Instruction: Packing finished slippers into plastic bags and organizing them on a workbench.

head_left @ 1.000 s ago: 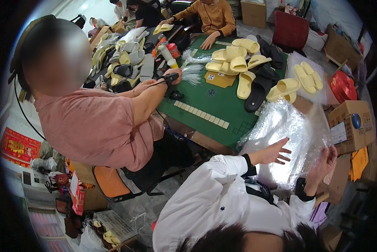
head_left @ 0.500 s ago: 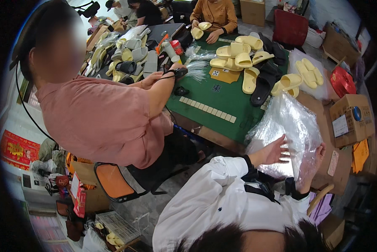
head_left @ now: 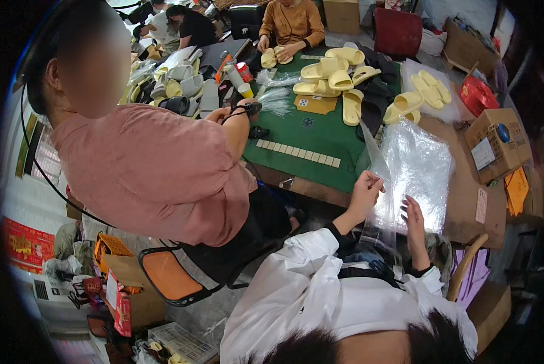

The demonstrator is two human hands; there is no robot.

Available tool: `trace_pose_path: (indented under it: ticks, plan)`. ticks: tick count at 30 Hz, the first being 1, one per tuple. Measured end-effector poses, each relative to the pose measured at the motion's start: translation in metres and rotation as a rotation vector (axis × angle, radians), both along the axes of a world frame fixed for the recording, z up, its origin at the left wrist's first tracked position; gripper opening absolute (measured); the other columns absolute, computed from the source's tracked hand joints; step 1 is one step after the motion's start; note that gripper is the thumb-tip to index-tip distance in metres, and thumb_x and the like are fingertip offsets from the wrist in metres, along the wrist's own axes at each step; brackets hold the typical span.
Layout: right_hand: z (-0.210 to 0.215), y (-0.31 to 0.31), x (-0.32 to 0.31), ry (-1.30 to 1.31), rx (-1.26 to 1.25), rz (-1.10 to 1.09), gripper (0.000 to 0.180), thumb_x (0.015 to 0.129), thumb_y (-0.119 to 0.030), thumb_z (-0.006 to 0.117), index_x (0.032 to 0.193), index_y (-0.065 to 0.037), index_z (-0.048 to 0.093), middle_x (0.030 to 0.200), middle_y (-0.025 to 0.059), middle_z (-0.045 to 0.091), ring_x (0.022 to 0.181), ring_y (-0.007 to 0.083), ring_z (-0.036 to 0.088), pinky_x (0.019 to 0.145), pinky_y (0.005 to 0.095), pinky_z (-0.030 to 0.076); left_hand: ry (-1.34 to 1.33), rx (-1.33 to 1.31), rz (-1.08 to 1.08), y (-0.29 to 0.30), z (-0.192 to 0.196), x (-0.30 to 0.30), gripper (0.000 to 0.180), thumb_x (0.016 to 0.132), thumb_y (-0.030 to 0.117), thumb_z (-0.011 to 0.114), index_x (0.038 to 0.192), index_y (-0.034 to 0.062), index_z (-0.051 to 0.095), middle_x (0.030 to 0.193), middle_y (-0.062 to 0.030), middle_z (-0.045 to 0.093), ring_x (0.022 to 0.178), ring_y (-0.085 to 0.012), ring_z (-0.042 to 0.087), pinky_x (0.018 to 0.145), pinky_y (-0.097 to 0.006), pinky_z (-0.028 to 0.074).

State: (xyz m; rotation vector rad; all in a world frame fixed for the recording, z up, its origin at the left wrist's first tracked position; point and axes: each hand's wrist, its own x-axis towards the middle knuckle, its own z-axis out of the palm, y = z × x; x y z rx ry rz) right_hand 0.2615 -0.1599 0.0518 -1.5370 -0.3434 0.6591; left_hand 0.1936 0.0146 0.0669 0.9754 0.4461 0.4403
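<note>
My left hand (head_left: 365,195) pinches the raised edge of a clear plastic bag (head_left: 422,173) that lies on the brown tabletop (head_left: 463,200) in front of me. The bag's left side is lifted and stands up. My right hand (head_left: 413,223) lies flat against the lower part of the same bag with its fingers apart. Both arms wear white sleeves. Beyond the bag, several yellow slippers (head_left: 340,80) lie on a green mat (head_left: 311,130), and one more pair of yellow slippers (head_left: 433,88) rests on plastic at the right.
A person in a pink shirt (head_left: 157,176) sits close at my left, one hand on a black tool (head_left: 249,109). A person in a brown top (head_left: 293,23) handles slippers at the far side. A row of white tiles (head_left: 297,153), a cardboard box (head_left: 496,145), an orange chair (head_left: 169,276).
My left hand went from lying spread on the bag to pinching its edge and lifting it. My right hand came down from the bag's right edge to its lower part.
</note>
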Motion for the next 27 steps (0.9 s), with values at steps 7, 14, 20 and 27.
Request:
trace_pose_path:
  ticks: [7, 14, 20, 27]
  plan:
    - [0.009, 0.026, -0.053, -0.069, -0.065, 0.209, 0.048, 0.091, -0.031, 0.045, 0.125, 0.002, 0.035, 0.115, 0.0101, 0.051, 0.104, 0.0181, 0.050, 0.086, 0.0282, 0.040, 0.005, 0.079, -0.100, -0.034, -0.001, -0.018, 0.009, 0.085, 0.010, 0.054, 0.086, 0.0053, 0.046, 0.069, 0.0005, 0.051, 0.056, -0.0043, 0.048, 0.048, -0.017, 0.039]
    - [0.003, 0.008, -0.043, 0.065, 0.118, 0.037, 0.040, 0.095, -0.027, 0.037, 0.119, 0.003, 0.046, 0.111, 0.0114, 0.054, 0.098, 0.0189, 0.054, 0.086, 0.0302, 0.043, 0.058, -0.061, -0.328, -0.032, 0.010, -0.019, 0.031, 0.085, 0.009, 0.054, 0.112, -0.0041, 0.049, 0.088, -0.0051, 0.061, 0.077, -0.0096, 0.056, 0.072, -0.021, 0.044]
    - [0.015, 0.014, -0.019, 0.107, 0.344, -0.126, 0.045, 0.095, -0.032, 0.031, 0.126, -0.001, 0.039, 0.118, 0.0130, 0.049, 0.105, 0.0215, 0.051, 0.089, 0.0326, 0.042, -0.020, -0.067, -0.342, -0.032, 0.012, 0.012, 0.034, 0.084, 0.006, 0.054, 0.115, -0.0082, 0.048, 0.091, -0.0087, 0.062, 0.082, -0.0108, 0.056, 0.077, -0.021, 0.042]
    - [0.015, 0.011, 0.031, 0.092, 0.332, -0.156, 0.047, 0.095, -0.034, 0.028, 0.127, -0.002, 0.038, 0.120, 0.0148, 0.048, 0.108, 0.0218, 0.048, 0.093, 0.0328, 0.038, 0.012, -0.075, -0.281, -0.022, 0.000, 0.060, 0.030, 0.082, 0.003, 0.057, 0.109, -0.0059, 0.049, 0.086, -0.0058, 0.058, 0.078, -0.0130, 0.056, 0.078, -0.025, 0.044]
